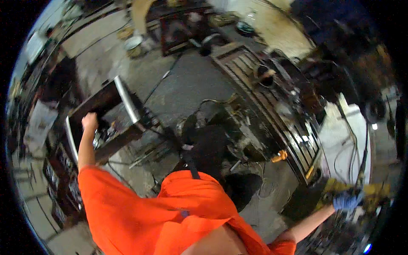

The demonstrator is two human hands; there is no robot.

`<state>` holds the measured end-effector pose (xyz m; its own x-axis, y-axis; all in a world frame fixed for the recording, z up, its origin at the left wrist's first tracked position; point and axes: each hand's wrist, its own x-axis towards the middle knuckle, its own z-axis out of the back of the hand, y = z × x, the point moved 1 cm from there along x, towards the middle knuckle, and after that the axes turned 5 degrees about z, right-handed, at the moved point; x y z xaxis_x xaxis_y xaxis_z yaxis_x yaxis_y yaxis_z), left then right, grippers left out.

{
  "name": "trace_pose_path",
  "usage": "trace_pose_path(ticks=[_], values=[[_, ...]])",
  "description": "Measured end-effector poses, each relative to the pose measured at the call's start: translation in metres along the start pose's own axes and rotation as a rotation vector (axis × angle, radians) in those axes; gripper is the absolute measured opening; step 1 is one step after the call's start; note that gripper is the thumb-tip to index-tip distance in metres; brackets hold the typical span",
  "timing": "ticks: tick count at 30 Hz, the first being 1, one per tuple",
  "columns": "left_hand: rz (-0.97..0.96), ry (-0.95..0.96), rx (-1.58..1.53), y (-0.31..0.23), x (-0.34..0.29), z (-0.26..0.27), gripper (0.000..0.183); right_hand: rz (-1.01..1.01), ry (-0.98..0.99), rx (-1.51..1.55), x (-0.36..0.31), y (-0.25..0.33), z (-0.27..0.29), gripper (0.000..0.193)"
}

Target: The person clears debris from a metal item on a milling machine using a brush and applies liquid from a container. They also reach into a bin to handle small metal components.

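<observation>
Head view: left hand [89, 121] at a pale-edged frame [126, 100], gloved right hand [347, 200] blurred, both grips' hold unclear.

The shirt [127, 208] is bright orange, the glove [346, 201] blue. Pale silver strips [127, 102] edge the dark brown frame [121, 138]; the sheet [342, 144] is white, the floor [187, 80] grey.

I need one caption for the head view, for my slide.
Bare left hand at a frame, gloved right hand stretched out sideways.
</observation>
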<state>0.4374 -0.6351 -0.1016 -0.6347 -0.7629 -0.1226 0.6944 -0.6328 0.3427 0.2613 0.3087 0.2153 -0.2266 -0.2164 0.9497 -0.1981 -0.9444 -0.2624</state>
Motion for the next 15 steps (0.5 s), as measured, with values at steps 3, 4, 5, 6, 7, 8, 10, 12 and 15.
trace_pose_path(ticks=[3,4,5,6,7,8,10,12,15], values=[[-0.152,-0.142,0.097,0.010,0.022,-0.026,0.012,-0.017,0.009,0.066,0.013,0.017,0.004,0.017],[-0.247,-0.107,0.194,0.006,0.029,-0.031,0.010,0.007,-0.045,0.272,0.023,0.038,0.011,0.016],[-0.298,-0.154,0.249,-0.010,0.039,-0.026,0.008,0.023,-0.100,0.459,0.032,0.046,0.023,0.016],[-0.285,-0.171,0.209,0.013,0.037,-0.049,0.007,-0.139,-0.095,0.658,0.036,0.050,0.010,0.015],[-0.316,-0.179,0.156,0.017,0.050,-0.058,0.009,-0.149,-0.091,0.603,0.038,0.048,0.015,0.014],[-0.358,-0.083,0.290,-0.007,0.043,-0.031,0.012,-0.147,-0.086,0.534,0.040,0.050,0.024,0.013],[-0.362,-0.066,0.249,0.020,0.051,-0.052,0.020,0.004,-0.098,0.276,0.038,0.046,0.018,0.013],[-0.481,0.022,0.306,0.004,0.051,-0.028,0.019,-0.148,-0.150,0.417,0.036,0.037,0.015,0.014],[-0.493,0.092,0.331,0.021,0.078,-0.050,0.017,-0.136,-0.178,0.371,0.040,0.036,0.014,0.018]])
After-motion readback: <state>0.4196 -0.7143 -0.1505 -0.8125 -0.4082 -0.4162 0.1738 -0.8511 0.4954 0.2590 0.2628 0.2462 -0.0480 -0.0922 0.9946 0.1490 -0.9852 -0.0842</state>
